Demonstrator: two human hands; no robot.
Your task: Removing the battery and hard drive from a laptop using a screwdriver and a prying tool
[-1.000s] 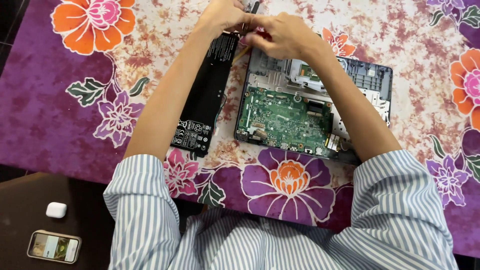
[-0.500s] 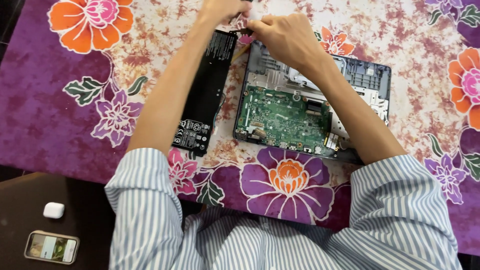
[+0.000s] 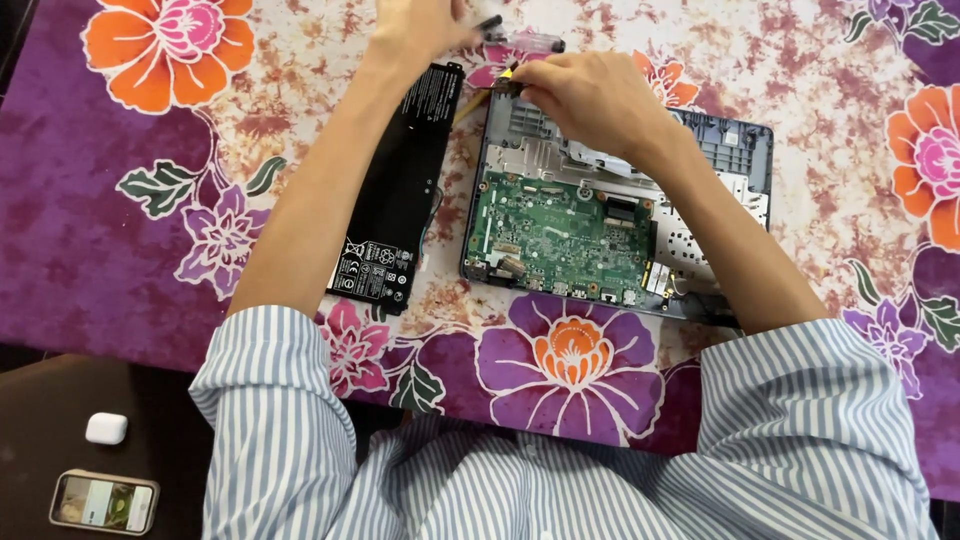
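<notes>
Striped blue-and-white sleeves (image 3: pixel 280 420) sit closest, with a white earbud case (image 3: pixel 106 428) and a phone (image 3: pixel 104 502) down at 8 o'clock on the dark surface. Past that, on the flowery purple cloth (image 3: pixel 130 230), lies the opened laptop base (image 3: pixel 745 160) with its green circuit board (image 3: pixel 560 235), and a long black battery (image 3: pixel 400 190) just beside it at 9 o'clock. Up at 12 o'clock, the right hand (image 3: pixel 590 100) is curled, pinching something small at the base's far-left corner, while the left hand (image 3: pixel 420 22) is cut off at the frame edge near a clear-handled screwdriver (image 3: pixel 525 42), so can't tell its grip.
</notes>
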